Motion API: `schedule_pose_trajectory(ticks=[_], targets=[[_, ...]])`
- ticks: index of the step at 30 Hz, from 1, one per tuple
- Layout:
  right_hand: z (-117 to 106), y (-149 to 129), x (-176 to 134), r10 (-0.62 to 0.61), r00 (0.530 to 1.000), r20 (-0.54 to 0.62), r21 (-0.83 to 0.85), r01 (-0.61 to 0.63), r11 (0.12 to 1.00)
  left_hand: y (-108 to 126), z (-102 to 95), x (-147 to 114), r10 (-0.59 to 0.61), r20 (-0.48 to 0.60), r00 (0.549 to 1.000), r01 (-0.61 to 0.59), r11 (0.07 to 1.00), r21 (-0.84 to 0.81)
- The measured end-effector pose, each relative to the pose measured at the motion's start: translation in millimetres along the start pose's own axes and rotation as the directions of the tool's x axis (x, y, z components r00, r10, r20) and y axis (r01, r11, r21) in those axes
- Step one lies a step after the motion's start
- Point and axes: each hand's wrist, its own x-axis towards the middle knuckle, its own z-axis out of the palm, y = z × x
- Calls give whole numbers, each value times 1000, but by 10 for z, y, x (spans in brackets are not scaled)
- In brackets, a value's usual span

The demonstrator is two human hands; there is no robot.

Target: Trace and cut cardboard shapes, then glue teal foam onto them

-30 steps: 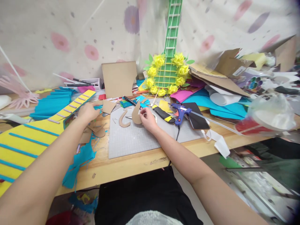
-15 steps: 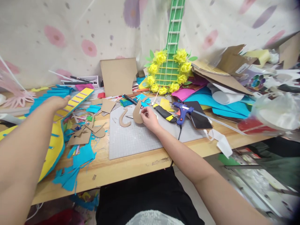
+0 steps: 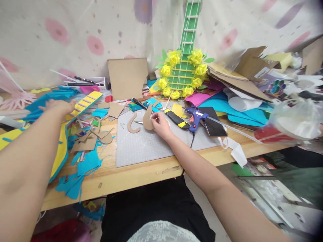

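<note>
My right hand (image 3: 160, 124) pinches a brown cardboard teardrop cutout (image 3: 147, 118) by its right side, above the grey cutting mat (image 3: 141, 151). To the left of it a hook-shaped cardboard piece (image 3: 131, 124) lies on the mat. The metal tip of some tool shows between the two pieces. On the far left my left hand (image 3: 58, 107) reaches out with fingers spread over blue paper (image 3: 41, 104). It is beside the neck of a yellow and blue paper guitar (image 3: 87, 101); my forearm covers part of its body. Whether it touches the paper I cannot tell.
A utility knife (image 3: 176, 119), a blue glue gun (image 3: 196, 119) and a phone (image 3: 214, 122) lie to the right. Behind stands a green guitar (image 3: 185, 57) with yellow flowers. Cardboard scraps (image 3: 85, 143) litter the left, and a plastic-covered cup (image 3: 280, 127) stands near the right edge.
My left hand has shifted left off the guitar neck towards the blue paper, its fingers now spread. The right hand still holds the teardrop cutout. The view has shifted slightly.
</note>
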Motion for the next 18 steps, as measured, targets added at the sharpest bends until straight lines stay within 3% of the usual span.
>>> schedule_pose_trajectory(ticks=[1, 2, 5, 8, 11, 14, 16, 18], targets=[[4, -1, -1, -1, 1000, 0, -10, 1, 1000, 38, -47, -15, -118, -44, 992, 120, 992, 47], [6, -5, -3, -5, 1000, 1, -21, 5, 1000, 89, -103, -39, -151, -108, 983, 159, 985, 70], [1, -22, -8, -26, 1000, -5, -75, 25, 997, 294, -279, -158, 62, -393, 917, -58, 998, 22], [-31, -17, -3, -42, 999, -26, -158, 38, 987, 527, -379, -326, 297, -517, 803, -329, 944, 32], [-71, -6, 8, -23, 999, -40, -238, 13, 971, 770, -374, -513, 511, -480, 714, -542, 836, 84], [-83, -71, 24, -58, 992, -116, -300, 20, 954, 1046, -310, -729, 625, -434, 648, -670, 739, 64], [-66, -185, 54, -87, 989, -120, -199, 62, 978, 1239, -247, -898, 668, -406, 623, -723, 690, 27], [-36, -339, 116, -13, 1000, 25, 102, 11, 995, 1405, -159, -1081, 730, -347, 589, -780, 625, -10]])
